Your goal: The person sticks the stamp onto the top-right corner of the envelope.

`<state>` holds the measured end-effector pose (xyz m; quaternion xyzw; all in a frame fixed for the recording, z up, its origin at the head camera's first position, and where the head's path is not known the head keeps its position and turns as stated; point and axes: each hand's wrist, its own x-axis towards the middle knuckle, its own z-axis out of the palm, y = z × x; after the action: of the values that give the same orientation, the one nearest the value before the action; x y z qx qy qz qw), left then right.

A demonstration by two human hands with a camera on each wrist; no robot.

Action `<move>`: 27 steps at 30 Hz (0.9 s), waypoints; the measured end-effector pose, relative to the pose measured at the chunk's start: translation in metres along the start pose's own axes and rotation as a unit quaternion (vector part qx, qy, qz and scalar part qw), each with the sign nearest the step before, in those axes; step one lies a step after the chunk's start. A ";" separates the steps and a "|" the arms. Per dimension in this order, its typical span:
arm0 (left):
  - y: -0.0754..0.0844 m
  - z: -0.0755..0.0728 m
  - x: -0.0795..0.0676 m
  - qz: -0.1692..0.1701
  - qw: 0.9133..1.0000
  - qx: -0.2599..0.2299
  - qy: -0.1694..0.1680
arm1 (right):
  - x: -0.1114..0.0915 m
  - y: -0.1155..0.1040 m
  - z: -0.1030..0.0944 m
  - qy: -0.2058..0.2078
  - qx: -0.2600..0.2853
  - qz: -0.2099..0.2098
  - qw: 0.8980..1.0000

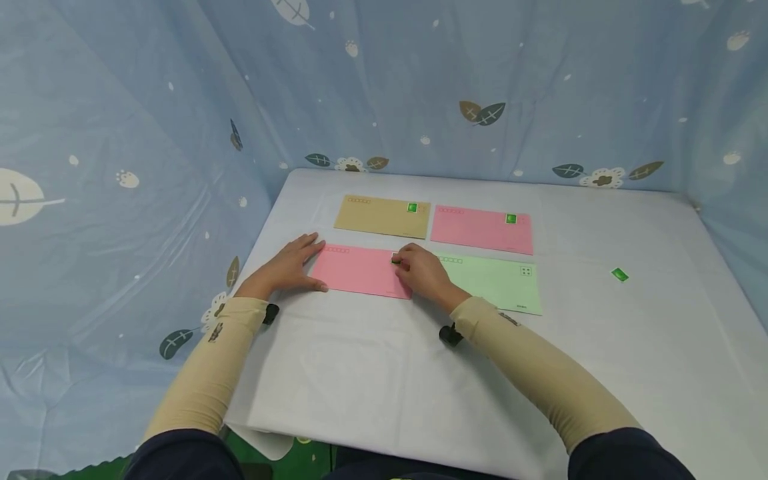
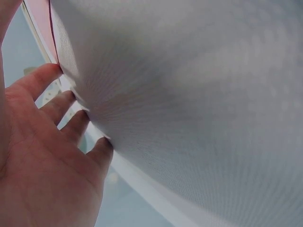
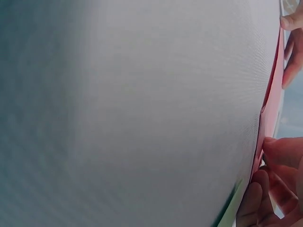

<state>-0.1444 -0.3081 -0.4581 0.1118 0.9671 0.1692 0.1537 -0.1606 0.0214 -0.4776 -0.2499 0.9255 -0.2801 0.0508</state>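
A pink envelope [image 1: 359, 272] lies flat in the near row. My left hand [image 1: 288, 265] is spread at its left end, fingertips at the top corner and thumb by the bottom one. In the left wrist view the fingers [image 2: 71, 125] are extended, with their tips at the tabletop. Over the envelope's upper right corner, my right hand [image 1: 425, 272] pinches a small green stamp [image 1: 396, 261] between thumb and fingers, partly covering it. The right wrist view catches the curled right fingers [image 3: 258, 198] low by the envelope's edge, the stamp hidden there.
Just right lies a light green envelope [image 1: 495, 283] with a printed stamp box. Behind are a tan envelope [image 1: 378, 217] and another pink envelope [image 1: 474, 230], each bearing a green stamp. A loose green stamp [image 1: 620, 275] lies farther right on the white tablecloth [image 1: 360, 373]. Patterned blue curtains [image 1: 390, 80] surround the table.
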 end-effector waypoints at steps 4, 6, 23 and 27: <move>-0.001 0.000 0.001 -0.002 1.000 0.001 -0.001 | 0.000 -0.001 -0.001 0.001 -0.009 -0.007 1.000; -0.001 0.000 0.001 -0.002 1.000 0.002 -0.001 | 0.000 -0.001 -0.001 0.000 -0.013 -0.008 1.000; -0.001 0.003 0.002 -0.004 1.000 0.003 0.004 | -0.001 -0.001 -0.001 0.005 -0.014 0.000 1.000; -0.002 0.003 0.002 -0.002 1.000 0.005 0.004 | -0.001 -0.001 0.001 0.007 -0.014 0.000 1.000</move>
<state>-0.1456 -0.3084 -0.4625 0.1103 0.9687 0.1646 0.1498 -0.1595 0.0209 -0.4777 -0.2489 0.9297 -0.2686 0.0411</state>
